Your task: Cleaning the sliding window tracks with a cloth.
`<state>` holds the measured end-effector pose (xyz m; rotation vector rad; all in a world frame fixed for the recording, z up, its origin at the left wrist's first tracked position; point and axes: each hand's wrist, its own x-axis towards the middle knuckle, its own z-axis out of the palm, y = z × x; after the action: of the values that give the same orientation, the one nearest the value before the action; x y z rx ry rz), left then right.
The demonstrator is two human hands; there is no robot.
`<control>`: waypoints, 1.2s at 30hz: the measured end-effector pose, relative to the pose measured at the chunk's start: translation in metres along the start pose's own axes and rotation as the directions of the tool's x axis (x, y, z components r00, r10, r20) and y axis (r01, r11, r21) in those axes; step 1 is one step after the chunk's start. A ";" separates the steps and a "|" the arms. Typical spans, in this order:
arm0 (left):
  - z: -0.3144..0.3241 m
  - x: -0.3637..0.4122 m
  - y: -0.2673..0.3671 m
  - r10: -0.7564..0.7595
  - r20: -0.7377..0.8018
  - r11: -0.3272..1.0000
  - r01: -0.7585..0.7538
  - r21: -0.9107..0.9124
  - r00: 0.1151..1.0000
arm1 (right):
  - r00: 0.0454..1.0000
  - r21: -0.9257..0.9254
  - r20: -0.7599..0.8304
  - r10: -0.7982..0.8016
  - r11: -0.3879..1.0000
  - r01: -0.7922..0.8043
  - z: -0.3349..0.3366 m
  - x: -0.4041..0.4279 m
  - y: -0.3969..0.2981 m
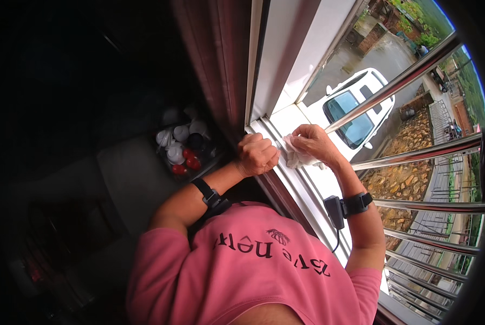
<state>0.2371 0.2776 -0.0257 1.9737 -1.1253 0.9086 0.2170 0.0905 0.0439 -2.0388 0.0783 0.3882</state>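
Note:
My right hand [313,142] pinches a crumpled white cloth or tissue [300,156] between thumb and fingers, above the white window sill. Beneath the cloth run the tracks [293,174] of the sliding window frame. Closed into a fist, my left hand [258,154] is at the inner side of the frame, close to the dark red curtain. Nothing shows inside the fist, though its palm side is hidden. A black strap goes round each forearm, and the right one carries a small black box [334,211] with a cable.
Shiny metal window bars [421,153] cross the opening on the right. Outside and below stands a white car [358,109]. A dark red curtain [222,53] hangs beside the frame. On the dim left, a tray [200,174] holds several white cups and red items.

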 end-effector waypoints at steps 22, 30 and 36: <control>-0.007 0.012 0.012 -0.123 0.192 0.992 0.122 0.016 0.974 | 0.973 0.166 -0.224 -0.059 0.981 0.097 0.016 -0.018 0.028; -0.017 0.013 0.024 -0.376 0.231 0.918 0.394 -0.035 0.897 | 0.966 0.152 -0.210 -0.147 0.972 0.181 0.031 -0.008 0.029; -0.008 0.009 0.026 -0.438 0.203 0.890 0.454 -0.040 0.876 | 0.967 0.220 -0.207 -0.147 0.956 0.193 0.036 -0.016 0.018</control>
<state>0.2148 0.2705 -0.0085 2.1531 -0.7346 0.4270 0.1890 0.1116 0.0184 -1.8224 0.0608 0.0706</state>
